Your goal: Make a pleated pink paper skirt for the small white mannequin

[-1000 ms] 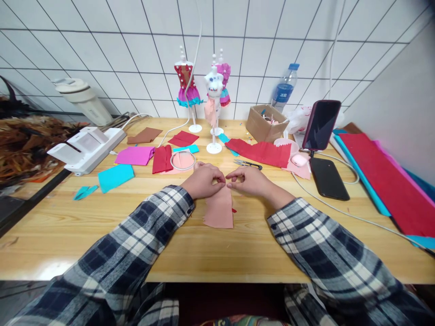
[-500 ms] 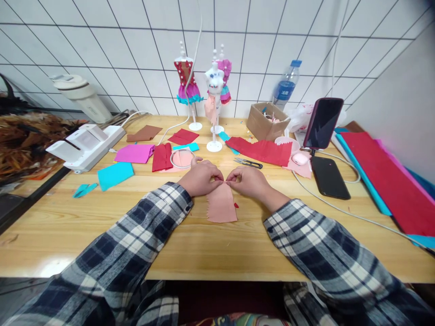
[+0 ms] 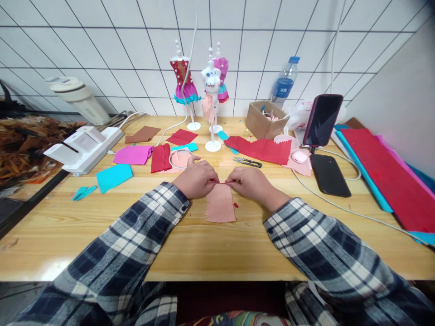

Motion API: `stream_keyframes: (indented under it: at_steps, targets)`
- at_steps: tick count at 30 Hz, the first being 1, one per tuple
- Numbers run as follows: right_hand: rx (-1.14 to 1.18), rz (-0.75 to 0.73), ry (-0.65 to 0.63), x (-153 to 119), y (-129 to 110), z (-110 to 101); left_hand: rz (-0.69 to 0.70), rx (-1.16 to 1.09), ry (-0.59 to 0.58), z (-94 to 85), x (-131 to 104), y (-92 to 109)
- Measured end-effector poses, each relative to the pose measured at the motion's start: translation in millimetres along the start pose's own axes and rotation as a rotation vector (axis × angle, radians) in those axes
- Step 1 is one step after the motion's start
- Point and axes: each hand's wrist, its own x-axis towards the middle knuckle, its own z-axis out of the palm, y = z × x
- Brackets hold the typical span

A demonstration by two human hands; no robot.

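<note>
Pink cloth [image 3: 220,204] lay on the table [image 3: 204,253], its far edge pinched near opposite ends by the nearly closed left hand [image 3: 198,179] and right hand [image 3: 250,183], apparently to keep that edge straight and taut.

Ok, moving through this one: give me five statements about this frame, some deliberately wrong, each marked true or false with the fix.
1. The left hand and right hand pinch the far edge of the pink cloth. True.
2. The snips are held in the right hand. False: the snips lie on the table beyond it.
3. The water bottle is behind the cardboard box. True.
4. The white hoop lies beside the right hand. False: the white hoop is next to the left hand.
5. Only two dress forms stand near the wall. False: there are three dress forms.
</note>
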Motion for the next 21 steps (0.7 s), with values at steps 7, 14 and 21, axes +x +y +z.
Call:
stream_keyframes:
  at_steps: [7,14,21]
  targets:
    - [-0.076,-0.103,-0.065,-1.9,0.8,-9.5,0.077,0.075,-0.006,2.9,-1.4,0.2]
    - [-0.105,-0.072,-0.113,-4.4,2.4,-19.5,0.213,0.228,0.005,-5.0,-3.1,7.7]
    - [0.017,0.275,-0.027,4.7,-12.3,-15.3,0.28,0.332,0.003,-7.8,-1.9,16.8]
